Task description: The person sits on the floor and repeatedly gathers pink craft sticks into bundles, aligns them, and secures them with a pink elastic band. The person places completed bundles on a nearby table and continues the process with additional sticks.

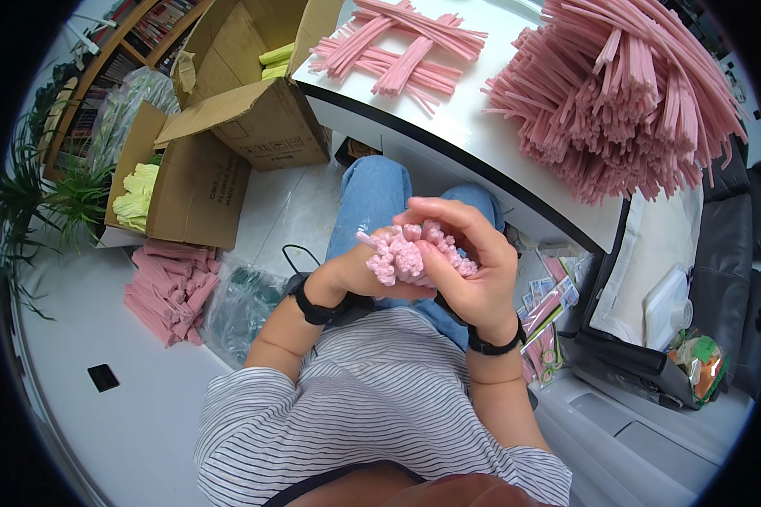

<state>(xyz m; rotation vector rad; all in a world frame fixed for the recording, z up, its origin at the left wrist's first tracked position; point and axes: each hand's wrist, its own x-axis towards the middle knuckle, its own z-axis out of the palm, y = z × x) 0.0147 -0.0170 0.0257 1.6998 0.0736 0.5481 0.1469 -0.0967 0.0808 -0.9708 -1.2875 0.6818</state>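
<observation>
Over my lap, a bundle of pink chenille stems (401, 253) points its cut ends up at me. My left hand (350, 269) wraps the bundle from the left, its fingers mostly hidden underneath. Curled around the other side is my right hand (491, 269), its thumb lying across the stem ends and its fingers arched over the far side. The lower length of the bundle is out of sight below my hands. On the white table ahead, smaller bundles of pink stems (409, 60) lie crisscrossed, and a tall heap of pink stems (609, 101) is stacked to their right.
Open cardboard boxes (193, 180) with yellow-green material stand at the left. Beside them are more pink bundles (171, 291), clear plastic wrap (238, 310) and a dark phone-like slab (103, 378). Packaged stems (552, 295) and green-handled scissors (549, 358) lie right, near a black chair (720, 253).
</observation>
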